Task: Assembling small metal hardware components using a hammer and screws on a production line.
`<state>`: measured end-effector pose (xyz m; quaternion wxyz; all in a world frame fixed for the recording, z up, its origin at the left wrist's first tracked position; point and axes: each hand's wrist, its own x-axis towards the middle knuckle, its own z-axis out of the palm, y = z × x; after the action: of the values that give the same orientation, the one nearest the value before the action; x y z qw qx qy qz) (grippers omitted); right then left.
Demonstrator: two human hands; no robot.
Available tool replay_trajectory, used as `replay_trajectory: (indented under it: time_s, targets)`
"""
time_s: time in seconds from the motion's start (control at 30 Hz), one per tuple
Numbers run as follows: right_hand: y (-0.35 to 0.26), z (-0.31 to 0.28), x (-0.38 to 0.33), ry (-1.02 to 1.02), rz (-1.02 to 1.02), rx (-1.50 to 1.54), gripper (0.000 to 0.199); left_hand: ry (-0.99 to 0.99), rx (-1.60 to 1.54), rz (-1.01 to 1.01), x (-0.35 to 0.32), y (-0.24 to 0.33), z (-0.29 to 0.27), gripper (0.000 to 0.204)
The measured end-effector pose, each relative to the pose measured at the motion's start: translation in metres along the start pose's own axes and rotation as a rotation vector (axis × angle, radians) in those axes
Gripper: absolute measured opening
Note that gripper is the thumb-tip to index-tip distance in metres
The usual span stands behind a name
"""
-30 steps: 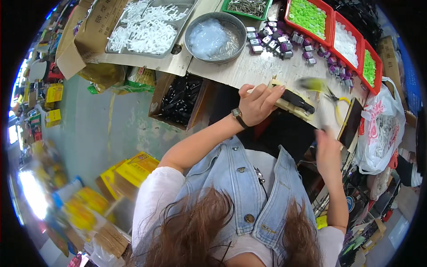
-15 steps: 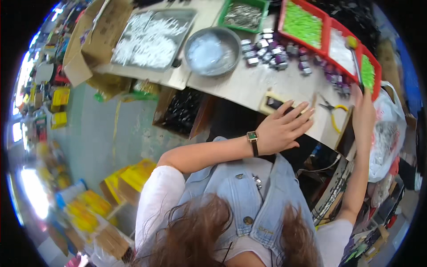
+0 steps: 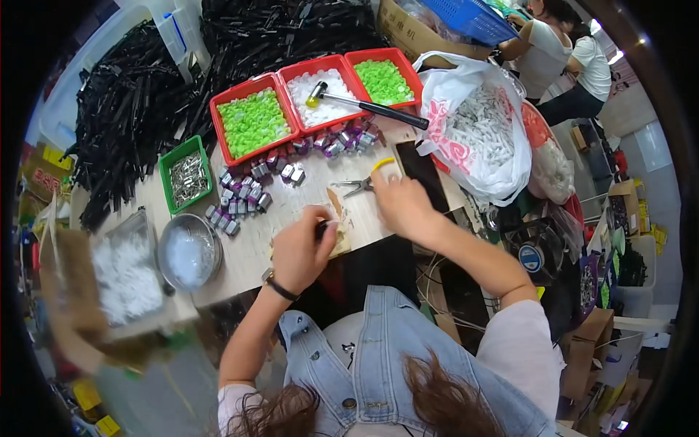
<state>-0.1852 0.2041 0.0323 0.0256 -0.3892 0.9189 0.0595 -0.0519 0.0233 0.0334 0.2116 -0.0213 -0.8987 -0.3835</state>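
Note:
My left hand (image 3: 300, 250) is at the front edge of the bench, thumb and fingers curled round a small black part (image 3: 321, 229). Under it is a cream block (image 3: 340, 242), partly covered by the hand. To the right, my right hand (image 3: 403, 206) is closed over the handles of a pair of yellow-handled pliers (image 3: 357, 187), whose jaws point left on the bench. A hammer (image 3: 364, 105) with a yellow-tipped head and black grip lies across the red trays, out of both hands.
Red trays (image 3: 297, 131) hold green and white pieces. Purple-and-silver parts (image 3: 244, 195) lie before them. A green tray (image 3: 164, 171) of metal pins, a metal bowl (image 3: 217, 251) and a white plastic bag (image 3: 437, 91) stand around. Black strips (image 3: 138, 95) are heaped behind; two people are at far right.
The view has swung right. My right hand has left the hammer's handle and come down onto the pliers. My left hand, spread over the cream block before, has curled round the black part.

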Motion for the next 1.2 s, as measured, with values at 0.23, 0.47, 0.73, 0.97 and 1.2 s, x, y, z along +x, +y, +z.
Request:
replay_trajectory:
  time_s: [0.23, 0.47, 0.73, 0.97, 1.2]
  targets:
    - [0.001, 0.033, 0.01, 0.341, -0.043, 0.171, 0.045, 0.853, -0.62, -0.095, -0.065, -0.023, -0.023, 0.044]
    - [0.009, 0.035, 0.034, 0.183, 0.124, 0.257, 0.053, 0.843, -0.484, -0.079, -0.063, -0.045, 0.003, 0.052]
    - [-0.012, -0.011, 0.023, 0.015, 0.021, 1.159, 0.03, 0.809, -0.45, -0.016, -0.091, -0.069, 0.01, 0.039]
    - [-0.11, -0.063, 0.004, -0.025, -0.542, 0.724, 0.016, 0.666, -0.846, -0.58, -0.092, 0.03, -0.043, 0.018]
    - [-0.123, -0.066, 0.001, 0.068, -0.663, 0.477, 0.016, 0.707, -0.355, -0.493, -0.096, 0.03, -0.042, 0.021]
